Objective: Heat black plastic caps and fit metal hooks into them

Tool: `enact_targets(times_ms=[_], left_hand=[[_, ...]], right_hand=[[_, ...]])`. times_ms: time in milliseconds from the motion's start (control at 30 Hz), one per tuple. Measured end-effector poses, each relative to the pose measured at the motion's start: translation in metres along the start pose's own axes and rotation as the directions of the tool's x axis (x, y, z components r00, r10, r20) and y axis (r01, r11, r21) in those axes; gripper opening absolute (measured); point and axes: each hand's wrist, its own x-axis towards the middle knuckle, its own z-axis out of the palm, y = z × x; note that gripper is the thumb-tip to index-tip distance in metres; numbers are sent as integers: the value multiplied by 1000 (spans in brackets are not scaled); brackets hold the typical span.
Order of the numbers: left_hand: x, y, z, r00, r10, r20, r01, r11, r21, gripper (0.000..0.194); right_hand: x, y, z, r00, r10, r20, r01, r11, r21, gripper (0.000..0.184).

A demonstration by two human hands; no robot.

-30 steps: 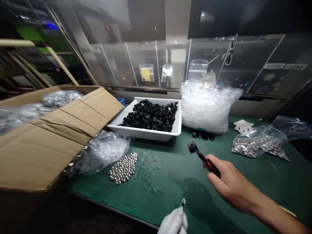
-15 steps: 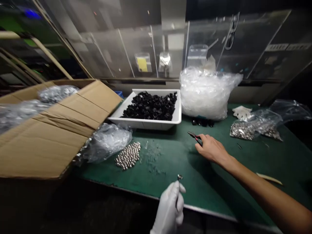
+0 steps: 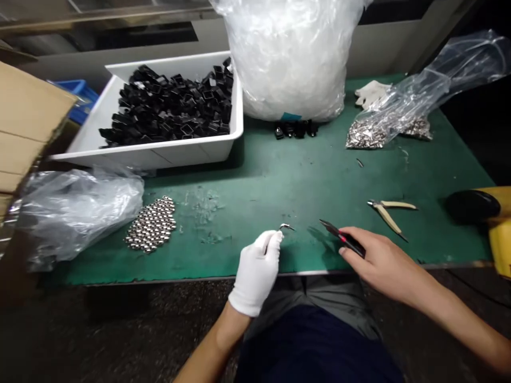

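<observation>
My left hand (image 3: pixel 257 268), in a white glove, is closed near the table's front edge. Its thumb and fingertip pinch a small, thin, curved metal piece (image 3: pixel 286 227) whose end points to the right. My right hand (image 3: pixel 377 255) is bare and wrapped round a pair of pliers (image 3: pixel 351 243) with black and red handles. The pliers' jaws point up and left, a short way to the right of the metal piece and apart from it. Left of my gloved hand lies a flat patch of shiny metal beads (image 3: pixel 151 225).
A white tray (image 3: pixel 167 151) holds many black plastic parts. Behind stand a stuffed clear bag (image 3: pixel 291 58) and small black pieces (image 3: pixel 295 129). At right are cream-handled pliers (image 3: pixel 385 215), a bag of metal parts (image 3: pixel 367 133) and a yellow-and-black tool (image 3: pixel 475 206). Crumpled plastic (image 3: pixel 80 207) lies left.
My view has tilted down and shifted to the right. My right hand has drawn the pliers back from over the table towards my left hand, which still pinches the small metal piece.
</observation>
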Motion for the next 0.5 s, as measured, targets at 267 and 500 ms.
enact_targets(times_ms=[267,500], left_hand=[[8,-12,12,961,275,4,-211,728,652,32],[-1,-17,12,933,325,-154,-227,865,447,27]], right_hand=[[9,-6,10,999,-50,3,50,989,-138,32],[13,-20,7,997,-66,39,75,945,-318,30]])
